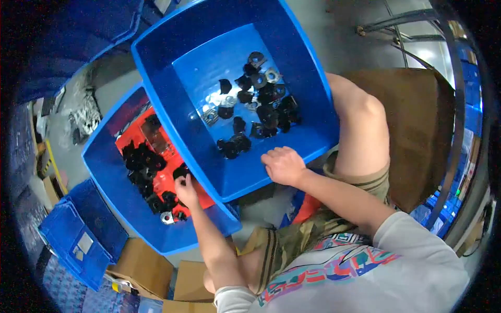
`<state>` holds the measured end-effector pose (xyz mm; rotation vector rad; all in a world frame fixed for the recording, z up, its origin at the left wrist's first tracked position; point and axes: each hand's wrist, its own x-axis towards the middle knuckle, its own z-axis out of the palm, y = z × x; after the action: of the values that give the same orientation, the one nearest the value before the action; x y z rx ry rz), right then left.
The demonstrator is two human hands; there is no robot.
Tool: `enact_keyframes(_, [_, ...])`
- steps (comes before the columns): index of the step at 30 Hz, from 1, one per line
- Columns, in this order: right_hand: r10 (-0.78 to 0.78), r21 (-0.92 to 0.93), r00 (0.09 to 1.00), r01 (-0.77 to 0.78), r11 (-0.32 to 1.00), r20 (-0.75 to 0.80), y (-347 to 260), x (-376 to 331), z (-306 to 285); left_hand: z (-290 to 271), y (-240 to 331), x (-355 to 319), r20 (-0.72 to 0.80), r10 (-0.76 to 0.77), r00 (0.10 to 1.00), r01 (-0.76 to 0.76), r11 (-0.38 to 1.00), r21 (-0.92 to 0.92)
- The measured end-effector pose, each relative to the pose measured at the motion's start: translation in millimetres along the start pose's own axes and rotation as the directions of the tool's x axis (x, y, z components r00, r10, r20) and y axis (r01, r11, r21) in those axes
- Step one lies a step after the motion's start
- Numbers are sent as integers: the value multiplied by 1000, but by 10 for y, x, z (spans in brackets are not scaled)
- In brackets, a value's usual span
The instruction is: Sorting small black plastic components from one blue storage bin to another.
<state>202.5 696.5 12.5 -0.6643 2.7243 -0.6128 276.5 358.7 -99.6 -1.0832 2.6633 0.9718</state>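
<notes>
My left hand point(186, 192) reaches into the lower-left blue bin point(112, 130). Its thumb and fingertips are pinched at a small black part point(181, 171). Around it, a pile of similar black parts point(142, 161) lies on a red-orange liner, with a silver ring-shaped piece point(167, 217) near the bottom of the pile. My right hand point(284, 165) is inside the larger blue bin point(235, 182), by its near wall, with the fingers curled. What those fingers hold, if anything, is hidden. On that bin's floor are scattered black curved parts point(267, 116) and some silver ring-shaped ones point(272, 76).
The larger bin overlaps the smaller one's right side and leans by my bare knee point(368, 109). A brown cardboard box point(412, 135) stands to the right, below a metal rack. At the left are folded blue crates point(78, 235), a cardboard box point(141, 263) and plastic bags point(83, 117).
</notes>
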Motion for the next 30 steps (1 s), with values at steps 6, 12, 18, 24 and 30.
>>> enact_keyframes(6, [-25, 37, 999, 26, 999, -22, -71, 6, -2, -370, 663, -549, -438, -510, 740, -47, 611, -790])
enact_keyframes(12, [-18, 52, 996, 22, 998, -91, -41, 5, 4, -210, 1998, -913, 5, 108, 994, -93, 883, -459])
enact_keyframes(18, [-14, 35, 999, 16, 999, -42, -63, 11, 14, -351, 1971, -736, -157, 432, 888, -459, 857, -233])
enact_keyframes(24, [-19, 22, 1000, 19, 1000, 4, -32, 3, -35, -604, 412, -92, -272, -112, 956, 76, 987, -139])
enact_keyframes(30, [5, 12, 999, -5, 1000, 45, -81, 3, -80, -797, -847, 108, -109, -337, 935, 354, 898, 260])
